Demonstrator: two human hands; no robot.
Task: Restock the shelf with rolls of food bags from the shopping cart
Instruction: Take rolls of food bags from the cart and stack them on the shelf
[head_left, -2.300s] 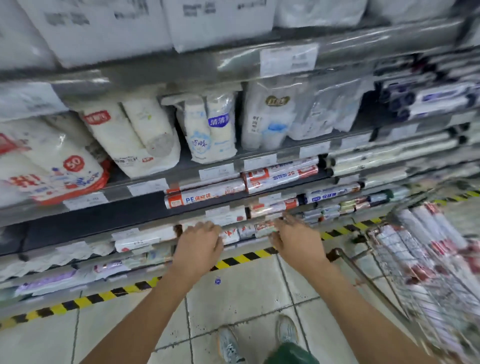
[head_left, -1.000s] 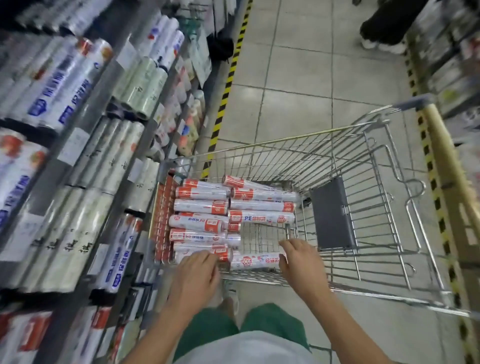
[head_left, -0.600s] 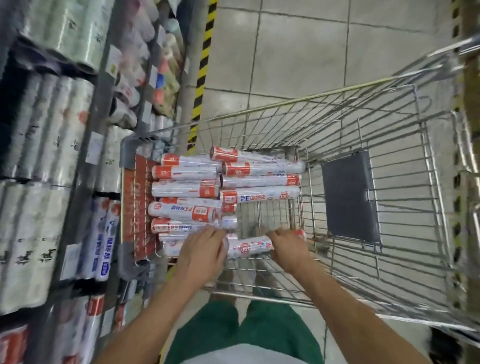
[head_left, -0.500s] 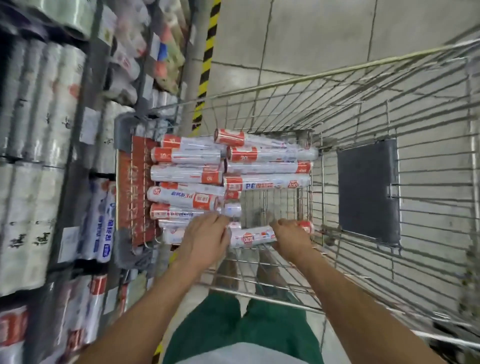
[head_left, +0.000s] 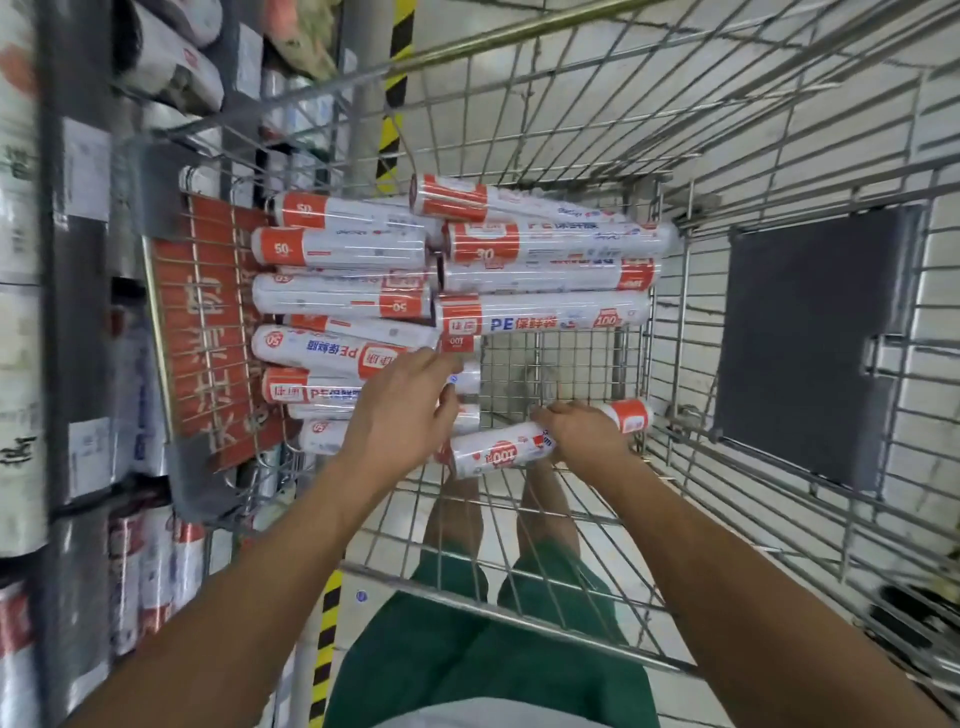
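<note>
1. Location. The rolls of food bags (head_left: 540, 317) lie stacked in 2 columns in the left half of the shopping cart (head_left: 675, 130), at the centre of the frame, against a red sign panel (head_left: 208, 322). The nearest roll (head_left: 493, 454) lies apart from the stack at lower centre, on the wire floor. The shelf (head_left: 31, 312) runs down the left edge of the frame.

2. Hands. The right hand (head_left: 582, 431) lies over the nearest roll toward its right end, with the fingers curled round it. The left hand (head_left: 400, 410) covers the lower part of the left column, fingers bent and close together. Whether they have closed on a roll cannot be told.

3. Handling. Each roll is judged to be light and stiff along its length, a firm cylinder. The clear film wrap looks glossy, so expect a slippery surface. The roll is not fragile, but it will probably roll on a flat shelf.

4. Grip. Take hold at mid-length with the fingers wrapped round the full girth. An end grip is likely to let the roll tip. 1 roll per hand is secure; several held together may slide against each other.
</note>
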